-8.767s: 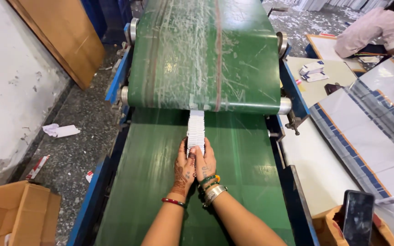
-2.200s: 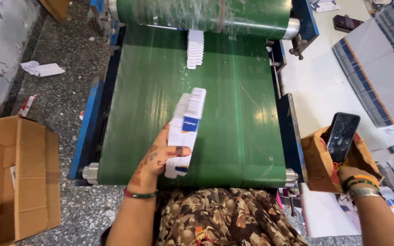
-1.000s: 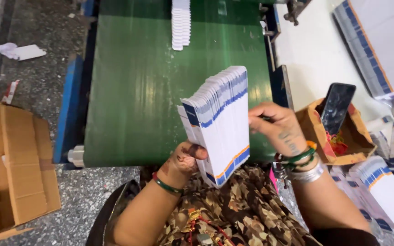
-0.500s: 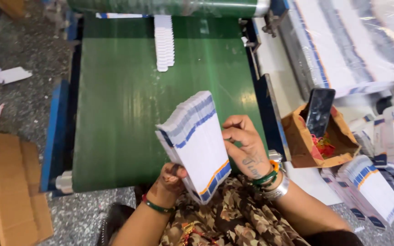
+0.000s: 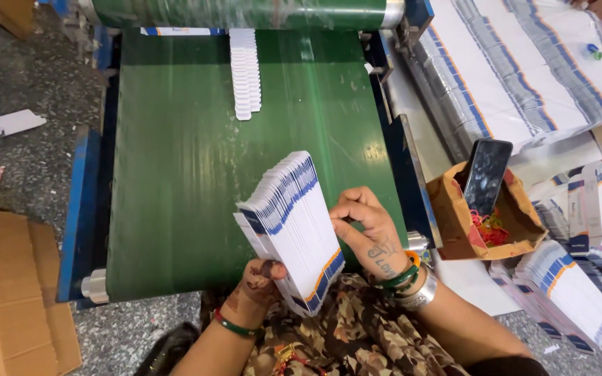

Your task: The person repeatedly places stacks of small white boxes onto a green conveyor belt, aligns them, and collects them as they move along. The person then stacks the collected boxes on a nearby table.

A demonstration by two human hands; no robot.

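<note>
At the far left of the frame a flattened brown cardboard box [image 5: 8, 292] lay on the speckled grey floor [image 5: 29, 160], with a crumpled white paper scrap [image 5: 5, 122] above it. Next to these ran the green conveyor belt [image 5: 175, 181], a moving surface between blue side rails.

The left hand [image 5: 259, 278] sat low in the middle of the frame, fingers curled shut around the bottom corner of a thick fanned stack of flat white cartons with blue and orange edge stripes [image 5: 290, 230]. The stack stood on edge, its long axis running from upper left to lower right, tilted over the belt's near end. Just right of it, the right hand [image 5: 367, 233] pressed bent fingers against the stack's right face, touching it but not wrapped round it. Both hands were equally close; the left one carried the weight.

Toward the top centre, well apart from both hands, a narrow overlapped row of white flat cartons [image 5: 245, 73] lay lengthwise on the belt, below the green roller [image 5: 245, 12].

Further right, a small brown cardboard tray [image 5: 447, 223] held a dark phone [image 5: 485, 174] propped upright. Beyond it, bundles of white striped cartons [image 5: 517, 69] filled the upper right, and 1 loose fanned bundle [image 5: 562, 296] lay at lower right.
</note>
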